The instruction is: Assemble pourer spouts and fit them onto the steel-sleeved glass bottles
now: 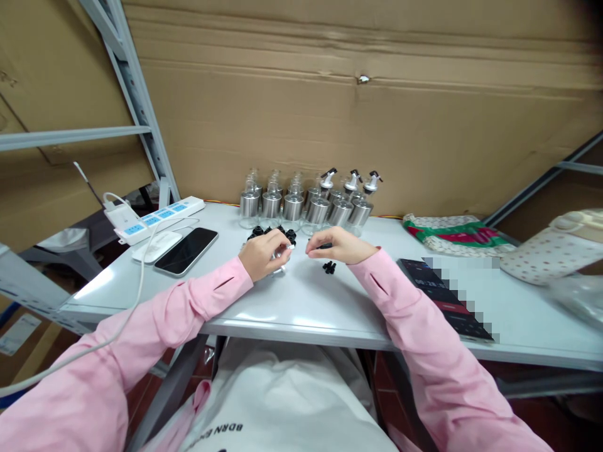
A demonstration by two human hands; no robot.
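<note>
My left hand (pixel 265 254) is closed in a pinch over the table, and a small whitish piece shows at its fingertips, too small to name. My right hand (pixel 343 245) faces it a short gap away, thumb and fingers drawn together; what they hold, if anything, is hidden. Black round stoppers (pixel 291 236) lie in a cluster just behind my left hand, and shiny pale pieces (pixel 279 271) are partly covered under it. A little pile of small black parts (pixel 330 268) rests below my right hand. Glass bottles with steel sleeves (pixel 293 207) stand in rows behind; three carry pourer spouts (pixel 352 181).
To the left are a power strip (pixel 162 220), a white charger-like pad (pixel 157 246), a phone (pixel 186 251) and a white cable (pixel 141 276). A second phone (pixel 447 298), a patterned cloth bag (pixel 452 235) and a dotted container (pixel 551 248) lie right. Cardboard (pixel 282 113) backs the table.
</note>
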